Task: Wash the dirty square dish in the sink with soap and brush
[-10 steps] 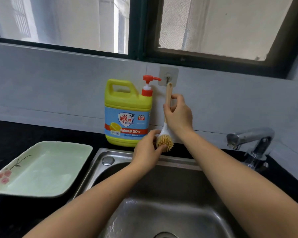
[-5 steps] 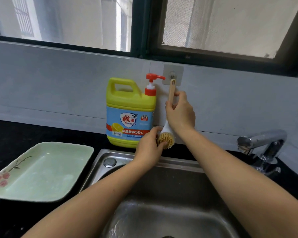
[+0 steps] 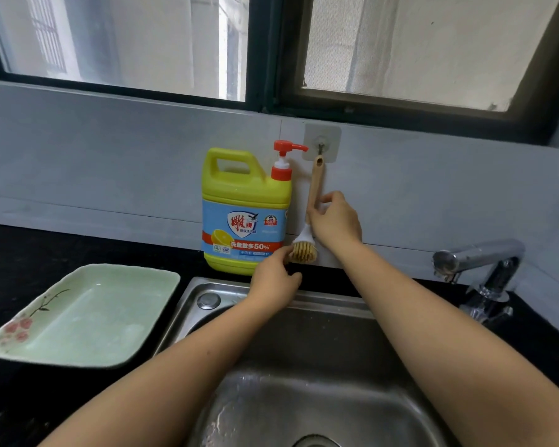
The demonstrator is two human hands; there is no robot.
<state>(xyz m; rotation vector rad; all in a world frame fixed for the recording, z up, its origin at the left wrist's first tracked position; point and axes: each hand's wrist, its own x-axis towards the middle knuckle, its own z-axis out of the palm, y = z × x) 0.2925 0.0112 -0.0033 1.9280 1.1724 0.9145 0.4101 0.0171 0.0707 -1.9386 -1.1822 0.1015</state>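
Note:
A wooden-handled brush [image 3: 314, 185] with yellow bristles hangs upright against the wall, its top at a clear adhesive hook [image 3: 321, 144]. My right hand [image 3: 334, 222] grips the lower handle. My left hand [image 3: 276, 279] pinches the bristle head from below. The pale green square dish [image 3: 81, 314] with a pink flower print lies on the black counter, left of the steel sink [image 3: 304, 398]. A yellow dish soap jug [image 3: 244, 211] with a red pump stands against the wall, just left of the brush.
A chrome tap [image 3: 480, 262] sits at the sink's right rim. The sink basin is wet, with its drain at the bottom edge. A dark-framed window [image 3: 271, 50] runs above the grey wall.
My right hand has slid down the brush handle, from near the top to its lower part. The left hand stays at the bristles. The view has shifted slightly.

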